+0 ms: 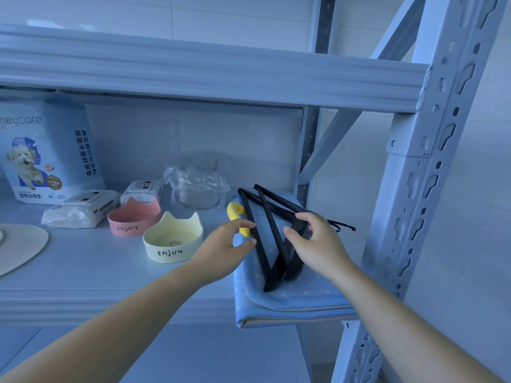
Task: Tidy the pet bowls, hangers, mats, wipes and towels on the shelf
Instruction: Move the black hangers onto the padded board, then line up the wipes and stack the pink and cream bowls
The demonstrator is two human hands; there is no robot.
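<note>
shelf (83, 275), left to right: mat (19, 247) at far left edge, pad pack (49, 150) standing at back, two wipes (83, 208) packs lying in front of it, pink bowl (132, 223) and cream bowl (171, 243) touching, side by side. clear bag (197, 183) behind them.

left hand (226, 244): open, fingers loosely spread, thumb and forefinger tips at the left arm of the hangers (272, 236). it grips nothing. a yellow piece (237, 215) shows just behind it.

hangers: black, a small stack, splayed in a v. they lie on the folded blue towel (290, 302) at the right end of the shelf, hooks pointing right toward the post (431, 189).

right hand (315, 240): fingers arch over the right arms of the hangers near the necks, thumb toward the middle. cannot tell whether it grips or only rests, as the undersides are hidden.

step in hand, by my reading: squaring up the hangers. to do it well: press both sides inward together so the arms nest, keep the hooks aligned one way, keep the stack flat. the towel overhangs the front edge; a hard push could drag it off, so steady it or slide it back.
</note>
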